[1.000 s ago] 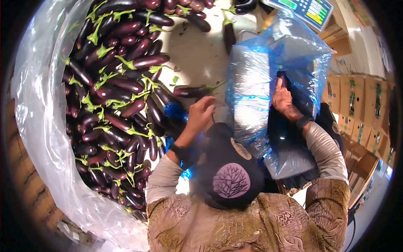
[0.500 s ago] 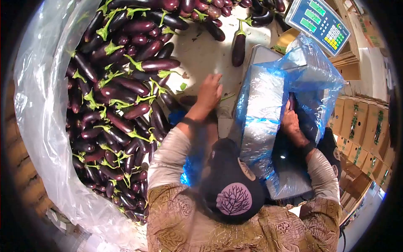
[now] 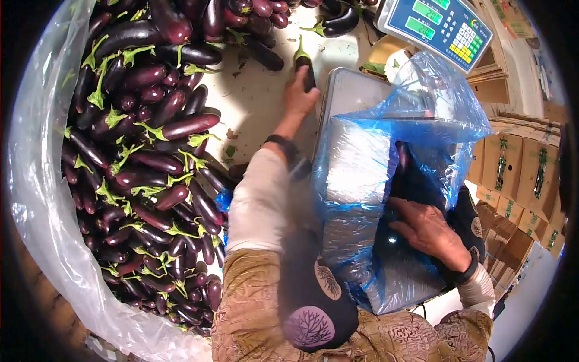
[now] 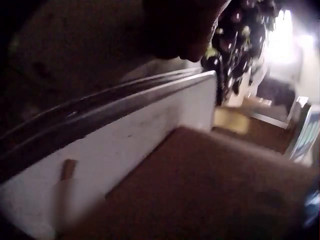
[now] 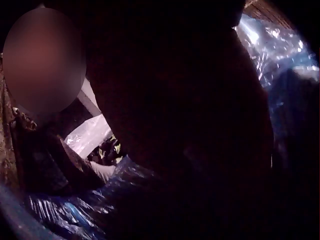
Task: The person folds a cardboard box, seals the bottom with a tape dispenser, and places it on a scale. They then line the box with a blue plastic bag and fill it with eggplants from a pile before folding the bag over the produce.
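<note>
My left hand (image 3: 297,99) is around the lower end of a dark purple eggplant (image 3: 306,67) whose green stem points away from me. The eggplant lies on the pale table beside the scale's platform. My right hand (image 3: 431,232) is held over a box lined with thin blue plastic film (image 3: 359,163), palm down, its fingers loosely extended and holding nothing. Inside the box, another eggplant (image 3: 403,155) shows beyond the fingertips. The left wrist view is dark, with part of the hand (image 4: 187,35) at its top; the right wrist view is mostly black.
A big heap of eggplants (image 3: 151,160) fills the left side, edged by clear plastic sheeting (image 3: 45,199). The box sits on a metal scale platform (image 3: 356,90); the scale's display (image 3: 437,27) stands at the back right. Stacked cardboard boxes (image 3: 525,166) line the right.
My left hand has reached forward from the middle of the table and taken hold of the lone eggplant. My right hand has let go of the eggplant in the box and drawn back toward me.
</note>
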Available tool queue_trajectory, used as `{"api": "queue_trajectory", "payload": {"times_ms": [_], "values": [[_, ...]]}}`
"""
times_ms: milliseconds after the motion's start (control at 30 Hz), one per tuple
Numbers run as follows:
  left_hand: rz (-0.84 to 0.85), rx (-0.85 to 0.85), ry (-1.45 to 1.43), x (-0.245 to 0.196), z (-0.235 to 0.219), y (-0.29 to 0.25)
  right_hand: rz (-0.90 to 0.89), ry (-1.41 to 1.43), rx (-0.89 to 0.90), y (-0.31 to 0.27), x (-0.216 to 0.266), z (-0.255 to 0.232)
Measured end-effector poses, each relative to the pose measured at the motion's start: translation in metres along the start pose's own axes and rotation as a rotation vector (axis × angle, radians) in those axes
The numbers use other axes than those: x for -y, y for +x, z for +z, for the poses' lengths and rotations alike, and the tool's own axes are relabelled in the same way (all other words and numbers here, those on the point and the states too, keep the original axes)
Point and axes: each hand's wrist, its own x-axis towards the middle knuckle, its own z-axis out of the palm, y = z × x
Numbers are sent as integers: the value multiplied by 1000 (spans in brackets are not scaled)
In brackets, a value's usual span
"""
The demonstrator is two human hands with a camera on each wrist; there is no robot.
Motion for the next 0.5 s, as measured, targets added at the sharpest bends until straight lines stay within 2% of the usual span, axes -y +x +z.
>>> {"api": "queue_trajectory", "payload": {"times_ms": [33, 67, 100, 167, 200, 233, 267, 300, 333, 367, 400, 433, 467, 500], "values": [[-97, -5, -454, -2, -14, -2, -29, 31, -25, -5, -6, -3], [-169, 49, -668, -1, -31, -14, -61, 67, -51, -10, -10, -6], [-165, 51, -647, -14, -54, -30, -136, 79, -125, -14, -11, -11], [-171, 172, -1296, -46, -98, -71, 28, 391, -67, -20, 2, -28], [-164, 170, -1275, -59, -118, -89, 1, 392, -88, -22, 4, -32], [-122, 258, -1401, -72, -135, -106, -68, 492, -145, -22, -1, -28], [-78, 351, -1526, -88, -149, -122, -66, 562, -129, -23, 2, -31], [-66, 356, -1510, -110, -160, -137, -64, 631, -115, -24, 7, -36], [-143, 288, -1505, -135, -169, -152, -125, 708, -154, -24, 12, -35], [-220, 224, -1502, -153, -174, -166, -100, 777, -142, -26, 23, -41], [-22, 257, -1078, -162, -177, -177, -172, 788, -148, -28, 32, -44], [162, 222, -659, -171, -181, -187, -240, 797, -155, -30, 40, -47], [169, 435, -1069, -182, -181, -193, -313, 791, -195, -31, 47, -49], [110, 536, -1212, -202, -183, -203, -380, 788, -232, -31, 55, -49]]}}
